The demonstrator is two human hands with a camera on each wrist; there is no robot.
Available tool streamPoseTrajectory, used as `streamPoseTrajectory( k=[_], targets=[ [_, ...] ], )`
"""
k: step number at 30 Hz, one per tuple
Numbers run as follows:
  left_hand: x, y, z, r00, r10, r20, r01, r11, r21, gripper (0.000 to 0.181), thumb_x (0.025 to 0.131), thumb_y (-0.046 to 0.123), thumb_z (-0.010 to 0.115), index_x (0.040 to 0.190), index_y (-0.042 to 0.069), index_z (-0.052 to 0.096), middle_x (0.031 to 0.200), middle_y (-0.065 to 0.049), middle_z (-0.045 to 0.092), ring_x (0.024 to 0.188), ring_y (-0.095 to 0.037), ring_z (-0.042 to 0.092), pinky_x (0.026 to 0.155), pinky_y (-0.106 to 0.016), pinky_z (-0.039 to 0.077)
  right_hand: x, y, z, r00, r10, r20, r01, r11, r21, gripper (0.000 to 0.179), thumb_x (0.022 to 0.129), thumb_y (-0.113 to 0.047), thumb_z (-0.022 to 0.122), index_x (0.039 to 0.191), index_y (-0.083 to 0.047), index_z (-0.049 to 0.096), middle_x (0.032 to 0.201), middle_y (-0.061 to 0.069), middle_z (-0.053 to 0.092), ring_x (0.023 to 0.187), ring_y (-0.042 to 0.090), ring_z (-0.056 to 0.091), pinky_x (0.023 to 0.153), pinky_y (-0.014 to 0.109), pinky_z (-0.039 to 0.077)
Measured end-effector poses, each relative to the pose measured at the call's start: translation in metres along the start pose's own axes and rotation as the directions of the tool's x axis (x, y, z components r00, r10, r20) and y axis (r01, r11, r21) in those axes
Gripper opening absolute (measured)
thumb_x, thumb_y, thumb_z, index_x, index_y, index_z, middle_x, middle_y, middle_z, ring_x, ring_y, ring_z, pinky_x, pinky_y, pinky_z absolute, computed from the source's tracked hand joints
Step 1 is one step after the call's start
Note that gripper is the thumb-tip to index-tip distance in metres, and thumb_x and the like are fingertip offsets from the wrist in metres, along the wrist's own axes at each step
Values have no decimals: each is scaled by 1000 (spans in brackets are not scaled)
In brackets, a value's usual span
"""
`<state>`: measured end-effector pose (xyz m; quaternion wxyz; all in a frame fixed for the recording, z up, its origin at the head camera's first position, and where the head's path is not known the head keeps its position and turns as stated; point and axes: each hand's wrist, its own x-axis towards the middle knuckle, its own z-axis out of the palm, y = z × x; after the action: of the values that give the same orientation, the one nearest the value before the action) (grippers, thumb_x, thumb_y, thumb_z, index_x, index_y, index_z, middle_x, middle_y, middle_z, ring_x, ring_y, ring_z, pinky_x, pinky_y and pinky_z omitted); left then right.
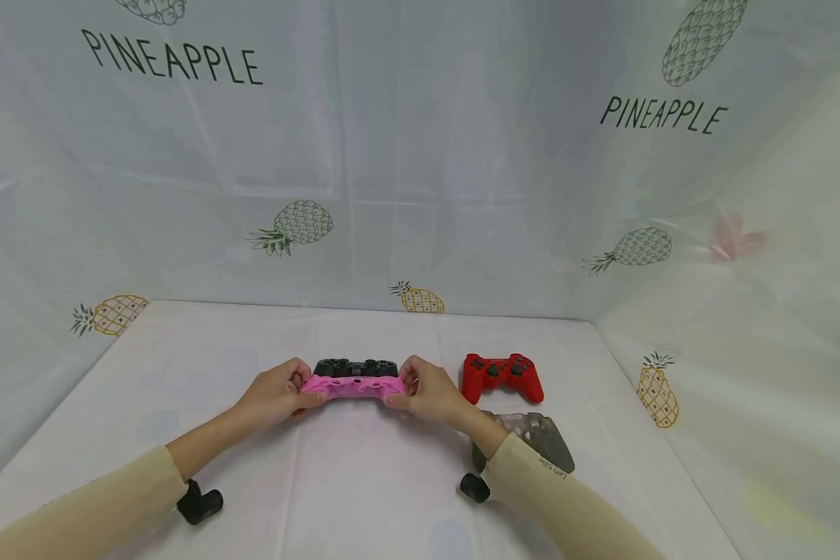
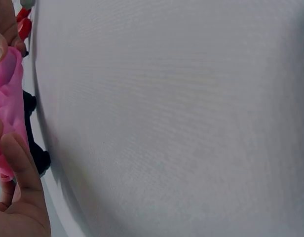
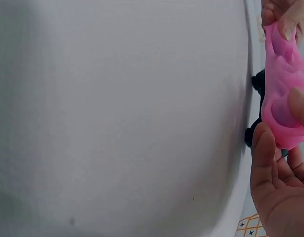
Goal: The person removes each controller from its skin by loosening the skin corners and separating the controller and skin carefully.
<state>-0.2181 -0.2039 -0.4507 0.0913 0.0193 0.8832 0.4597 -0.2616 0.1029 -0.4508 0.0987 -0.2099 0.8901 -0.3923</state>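
Observation:
A soft pink silicone controller cover (image 1: 353, 387) is stretched between my two hands. Its left end is pinched by my left hand (image 1: 276, 395), thumb on the near side, while my right hand (image 1: 430, 393) pinches the right end the same way. Directly behind the cover is a black game controller (image 1: 355, 368), its thumbsticks and buttons showing above the pink edge and its lower part hidden. From the right wrist, the cover (image 3: 285, 74) looks rumpled and hollow, with the thumb pressing into it. Black thumbsticks (image 2: 41, 159) stick out past the cover in the left wrist view.
To the right lies a red game controller (image 1: 502, 376). A grey controller-shaped piece (image 1: 546, 442) sits nearer, partly behind my right forearm. Small black parts (image 1: 199, 504) show by the sleeves. A pineapple-printed curtain (image 1: 462, 194) hangs behind the white-covered table (image 1: 364, 482).

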Motion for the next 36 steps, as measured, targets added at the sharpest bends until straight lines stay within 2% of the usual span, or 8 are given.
streamPoseTrajectory(
  k=[6,12,21,36],
  targets=[
    [-1,0,1,1000,-2,-9,2,1000,-1,46,89,38,87,112,10,57,77,-3,65,72,-19,58,65,-31,44,1,0,-2,1000,23,1,-23,1000,11,39,87,-31,90,104,-14,59,88,-1,61,80,14,57,70,29,46],
    [0,0,0,1000,-5,-5,5,1000,-1,45,90,36,86,111,10,57,78,-4,65,72,-19,59,66,-31,44,3,0,-1,1000,-4,16,4,1000,-14,37,88,-32,90,98,-16,58,82,-3,59,78,12,57,69,29,45],
    [3,0,0,1000,4,-7,-4,1000,12,42,90,34,86,108,10,57,77,-4,64,70,-19,61,67,-32,46,1,-1,0,996,-85,6,85,995,-47,35,90,-26,87,89,-14,54,74,-5,53,72,11,55,63,26,43],
    [-4,-2,6,998,55,-8,-54,997,57,39,91,30,86,105,10,57,64,-4,64,59,-15,55,62,-30,41,-1,3,7,994,-109,-19,107,992,-68,35,90,-22,88,84,-15,54,65,-7,48,61,6,46,55,23,35]
  ],
)
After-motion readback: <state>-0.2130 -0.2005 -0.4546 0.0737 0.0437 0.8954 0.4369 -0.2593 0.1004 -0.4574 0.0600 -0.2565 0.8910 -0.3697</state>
